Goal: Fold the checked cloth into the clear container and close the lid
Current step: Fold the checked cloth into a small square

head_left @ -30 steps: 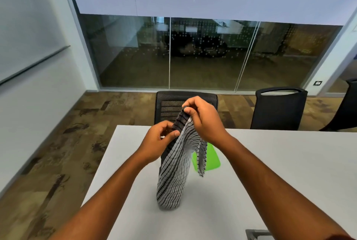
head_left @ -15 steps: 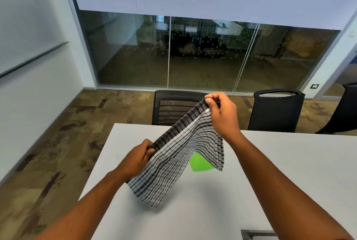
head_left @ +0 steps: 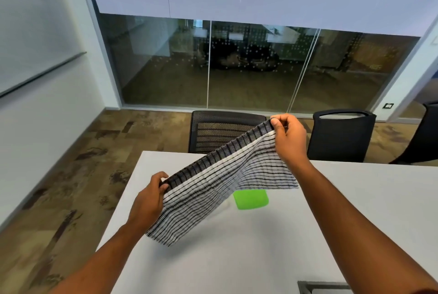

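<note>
The checked cloth (head_left: 220,184), white with black lines and a dark band along its top edge, hangs stretched in the air above the white table (head_left: 237,258). My left hand (head_left: 149,201) pinches its lower left corner. My right hand (head_left: 290,139) pinches the upper right corner, higher and farther away. The cloth slopes up from left to right and drapes down below the held edge. A bright green flat piece (head_left: 251,199), likely the container's lid, lies on the table behind the cloth, partly hidden. I cannot make out the clear container itself.
Two black office chairs (head_left: 220,132) (head_left: 341,137) stand at the table's far edge, a third at the right border. A glass wall lies beyond. A grey cable hatch (head_left: 322,287) sits in the table near the bottom right. The table's left edge drops to patterned carpet.
My hands have drawn apart, the right going up and right, the left down and left. The cloth went from a bunched hanging strip to a spread, taut sheet.
</note>
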